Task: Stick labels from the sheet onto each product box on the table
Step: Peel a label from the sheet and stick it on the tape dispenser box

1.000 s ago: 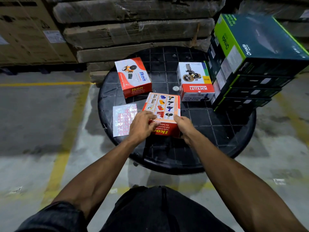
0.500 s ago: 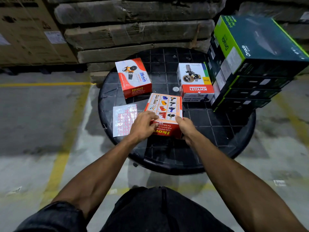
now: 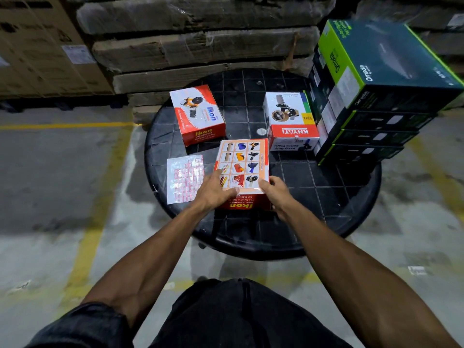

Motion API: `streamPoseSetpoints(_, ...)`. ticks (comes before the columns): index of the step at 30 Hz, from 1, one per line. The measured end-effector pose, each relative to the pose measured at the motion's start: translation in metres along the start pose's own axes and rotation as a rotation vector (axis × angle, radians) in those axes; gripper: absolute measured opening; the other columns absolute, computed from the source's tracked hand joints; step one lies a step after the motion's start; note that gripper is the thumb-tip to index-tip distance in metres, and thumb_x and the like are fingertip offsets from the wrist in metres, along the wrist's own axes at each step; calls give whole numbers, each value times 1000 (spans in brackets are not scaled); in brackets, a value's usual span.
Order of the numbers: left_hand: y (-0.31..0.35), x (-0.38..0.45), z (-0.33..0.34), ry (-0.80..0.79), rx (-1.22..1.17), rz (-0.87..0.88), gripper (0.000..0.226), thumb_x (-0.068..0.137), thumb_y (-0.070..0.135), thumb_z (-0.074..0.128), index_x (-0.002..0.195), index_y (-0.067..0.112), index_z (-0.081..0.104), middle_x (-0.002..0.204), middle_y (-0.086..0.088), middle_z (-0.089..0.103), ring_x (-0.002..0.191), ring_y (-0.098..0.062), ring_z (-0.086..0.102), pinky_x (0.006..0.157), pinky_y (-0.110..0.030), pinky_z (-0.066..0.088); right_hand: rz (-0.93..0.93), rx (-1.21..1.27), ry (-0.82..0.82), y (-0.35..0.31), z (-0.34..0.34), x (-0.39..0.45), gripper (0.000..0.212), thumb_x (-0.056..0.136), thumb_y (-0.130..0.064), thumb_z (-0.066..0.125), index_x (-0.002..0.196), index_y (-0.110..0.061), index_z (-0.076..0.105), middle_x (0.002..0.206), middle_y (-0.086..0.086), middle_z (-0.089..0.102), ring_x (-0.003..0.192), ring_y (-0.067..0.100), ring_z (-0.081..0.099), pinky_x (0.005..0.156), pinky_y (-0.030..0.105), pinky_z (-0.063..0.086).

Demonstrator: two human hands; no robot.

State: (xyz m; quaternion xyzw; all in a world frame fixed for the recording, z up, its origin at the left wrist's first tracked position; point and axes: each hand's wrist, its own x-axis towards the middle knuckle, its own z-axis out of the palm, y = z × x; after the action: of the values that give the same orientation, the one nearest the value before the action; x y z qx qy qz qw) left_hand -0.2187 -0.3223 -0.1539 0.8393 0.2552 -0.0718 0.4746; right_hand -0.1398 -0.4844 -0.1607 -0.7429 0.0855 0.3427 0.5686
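Note:
An orange Ikon box [image 3: 242, 162] with a grid of product pictures on top lies near the front of the round black table [image 3: 326, 209]. My left hand [image 3: 213, 192] grips its near left corner, fingers on the top face. My right hand [image 3: 275, 192] holds its near right corner. The label sheet [image 3: 185, 178], with rows of small red-bordered stickers, lies flat just left of the box. A second Ikon box [image 3: 197, 114] sits at the back left. A white and red Khyati box [image 3: 291, 121] sits at the back right.
A stack of dark green Omada boxes [image 3: 371, 96] stands on the table's right side. Wrapped cartons [image 3: 200, 46] are piled behind the table. The concrete floor [image 3: 62, 184] has yellow lines. My dark-clothed knee [image 3: 238, 317] is below.
The orange box has tipped and shifted slightly between my hands, its top face now turned more toward me. The sheet and other boxes have not moved.

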Motion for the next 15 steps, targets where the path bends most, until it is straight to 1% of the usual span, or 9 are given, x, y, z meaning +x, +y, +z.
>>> streamPoseSetpoints(3, 2, -2, 0, -40, -28, -16, 62, 85, 20, 74, 136, 10, 40, 128, -7, 58, 106, -20, 60, 90, -37, 54, 5, -6, -6, 4, 0, 1, 44, 101, -25, 51, 139, -10, 37, 109, 6, 63, 83, 14, 66, 52, 23, 51)
streamPoseSetpoints(7, 6, -6, -2, -48, -43, -4, 54, 90, 8, 65, 138, 7, 39, 131, -7, 56, 108, -17, 55, 97, -39, 50, 20, 2, -16, 7, -1, 4, 45, 101, -25, 51, 141, -11, 35, 107, 7, 65, 84, 16, 68, 53, 24, 53)
streamPoseSetpoints(9, 4, -9, -1, -54, -61, 1, 49, 93, 5, 60, 137, 7, 39, 125, -4, 56, 103, -15, 55, 91, -35, 51, 24, 7, -26, 8, -4, 5, 45, 101, -26, 50, 142, -12, 35, 107, 7, 66, 85, 16, 68, 57, 26, 53)
streamPoseSetpoints(12, -2, -14, 5, -53, -51, 12, 46, 95, 6, 57, 136, 7, 38, 117, 1, 54, 95, -11, 56, 69, -19, 50, 33, -6, -25, 10, -8, 6, 39, 101, -25, 50, 136, -13, 39, 105, 6, 67, 87, 17, 69, 61, 28, 55)
streamPoseSetpoints(13, -6, -14, 8, -47, -46, 12, 46, 94, 7, 58, 136, 8, 39, 119, 1, 55, 95, -11, 56, 67, -17, 48, 33, -23, -14, 14, -9, 9, 34, 101, -25, 50, 133, -13, 42, 105, 5, 68, 88, 17, 69, 64, 29, 56)
streamPoseSetpoints(14, -9, -17, 11, -40, -48, 23, 47, 94, 8, 59, 136, 10, 40, 125, 0, 57, 98, -11, 57, 72, -17, 48, 24, -57, 5, 17, -10, 10, 30, 101, -24, 50, 129, -13, 46, 107, 5, 68, 91, 18, 68, 70, 31, 57)
streamPoseSetpoints(15, -13, -18, 15, -39, -51, 29, 49, 92, 7, 61, 137, 10, 40, 130, -1, 56, 104, -12, 57, 80, -19, 47, 11, -107, 27, 21, -11, 12, 28, 100, -23, 50, 126, -12, 50, 109, 5, 68, 93, 18, 67, 76, 33, 57)
